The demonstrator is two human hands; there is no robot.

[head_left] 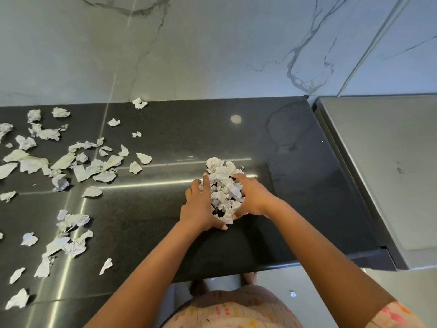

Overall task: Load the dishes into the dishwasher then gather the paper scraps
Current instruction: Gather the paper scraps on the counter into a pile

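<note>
A heap of crumpled white paper scraps (223, 185) lies on the black glossy countertop (165, 129), right of centre. My left hand (201, 207) presses against the heap's left side with its fingers laid along it. My right hand (251, 197) cups the heap's right side, fingers bent around the paper. Several loose paper scraps (71, 166) lie scattered over the left half of the countertop, from the back wall to the front edge. No dishes or dishwasher show in this view.
A grey marble wall (212, 48) rises behind the counter. A grey steel surface (383, 162) adjoins the counter on the right. One small scrap (292, 294) lies on the floor below the counter's front edge.
</note>
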